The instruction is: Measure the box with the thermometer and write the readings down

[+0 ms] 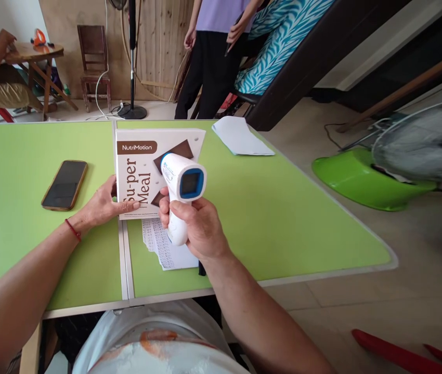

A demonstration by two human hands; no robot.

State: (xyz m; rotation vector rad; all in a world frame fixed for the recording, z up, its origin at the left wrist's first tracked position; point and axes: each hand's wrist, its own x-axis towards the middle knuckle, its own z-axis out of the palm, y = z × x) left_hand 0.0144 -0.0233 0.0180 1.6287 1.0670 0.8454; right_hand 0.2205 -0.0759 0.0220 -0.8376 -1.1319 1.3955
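Observation:
My left hand [106,206] grips the lower left edge of a white and brown box [137,179] printed "NutriMotion Su-per Meal", thumb across its front. The box is tilted up above the green table. In my right hand [201,226] is a white and blue infrared thermometer [178,218], held by its handle. Its dark screen faces me, and its head is in front of the box, hiding part of the print. Whether the two touch I cannot tell. Beneath them lie sheets of paper covered with writing [166,254].
A phone [65,185] lies on the green table [283,223], left of the box. Folded white paper [240,136] rests near the far edge. Beyond stand a person in a purple top [221,18] and a fan pole [132,62]. A green stool [346,176] and another fan [427,140] are at right.

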